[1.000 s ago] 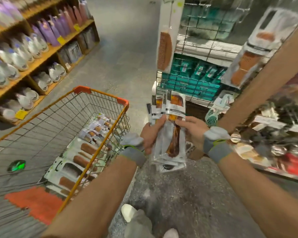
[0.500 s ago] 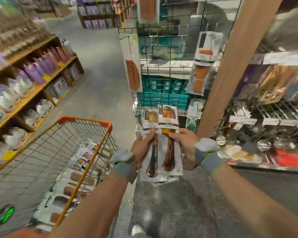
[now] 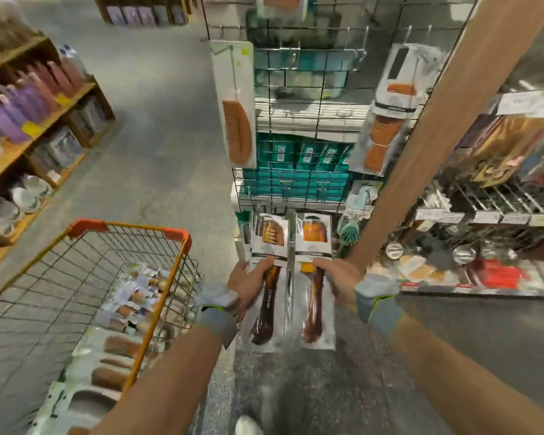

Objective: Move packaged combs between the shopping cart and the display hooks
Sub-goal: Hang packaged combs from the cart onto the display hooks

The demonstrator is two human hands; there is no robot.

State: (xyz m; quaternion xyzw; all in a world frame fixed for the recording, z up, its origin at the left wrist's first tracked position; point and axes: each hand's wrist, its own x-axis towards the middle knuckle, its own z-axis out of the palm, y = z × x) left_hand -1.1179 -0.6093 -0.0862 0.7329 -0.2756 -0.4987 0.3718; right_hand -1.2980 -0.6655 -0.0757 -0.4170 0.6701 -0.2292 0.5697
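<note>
Two clear packs, each showing a dark brown handled comb under a white card, stood side by side before the wire grid (image 3: 296,183), right of the shopping cart (image 3: 87,228). The left hand (image 3: 248,285) had its fingers curled round the left pack (image 3: 268,243); the right hand (image 3: 338,277) pinched the right pack (image 3: 315,240).

Grey speckled floor (image 3: 157,146) ran down the aisle, wooden shelving (image 3: 44,127) on the left held purple bottles (image 3: 0,117), a brown wooden post (image 3: 437,136) stood right, teal boxes (image 3: 296,180) sat behind a wire grid (image 3: 311,73)
</note>
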